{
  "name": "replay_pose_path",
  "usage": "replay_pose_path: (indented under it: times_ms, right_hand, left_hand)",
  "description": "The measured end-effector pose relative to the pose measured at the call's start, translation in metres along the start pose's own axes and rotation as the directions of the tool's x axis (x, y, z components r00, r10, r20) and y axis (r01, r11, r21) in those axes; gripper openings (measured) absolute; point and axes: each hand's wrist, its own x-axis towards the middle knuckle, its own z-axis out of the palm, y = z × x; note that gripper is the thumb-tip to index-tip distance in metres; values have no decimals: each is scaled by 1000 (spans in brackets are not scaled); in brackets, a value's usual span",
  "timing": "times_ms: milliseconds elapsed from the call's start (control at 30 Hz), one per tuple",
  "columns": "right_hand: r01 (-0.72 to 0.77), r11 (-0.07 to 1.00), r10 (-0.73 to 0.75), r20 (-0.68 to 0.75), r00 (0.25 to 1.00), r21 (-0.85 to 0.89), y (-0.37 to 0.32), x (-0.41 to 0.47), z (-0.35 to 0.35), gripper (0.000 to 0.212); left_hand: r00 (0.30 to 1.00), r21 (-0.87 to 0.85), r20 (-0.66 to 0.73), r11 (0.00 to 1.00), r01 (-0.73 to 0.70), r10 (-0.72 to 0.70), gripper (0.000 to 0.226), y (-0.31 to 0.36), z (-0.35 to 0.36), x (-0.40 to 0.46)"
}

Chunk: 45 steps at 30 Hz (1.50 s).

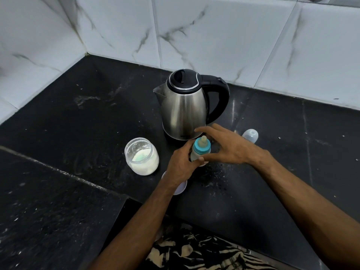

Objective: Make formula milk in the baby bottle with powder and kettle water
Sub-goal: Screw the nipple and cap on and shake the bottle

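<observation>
A baby bottle [200,149] with a teal collar and a tan teat stands on the black counter [78,123], just in front of the steel kettle [185,106]. My left hand [180,166] grips the bottle's body from the left. My right hand [224,147] arches over the collar with thumb and fingers spread around it; I cannot tell whether they touch it. An open glass jar [141,155] of white powder stands to the left of the bottle. The kettle's lid is down, its black handle to the right and its spout to the left.
The clear bottle cap [250,135] lies on the counter right of the kettle. A pale round lid [180,189] lies partly hidden under my left wrist. Marble-tiled walls close the back and left. The counter's front edge steps down near my body.
</observation>
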Motion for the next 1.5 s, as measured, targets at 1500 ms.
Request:
replay_pose_path:
  times_ms: [1500]
  right_hand:
    - [48, 999, -44, -158, 986, 24, -6, -2, 27, 39]
  left_hand:
    - [999, 75, 2, 996, 52, -52, 74, 17, -8, -8]
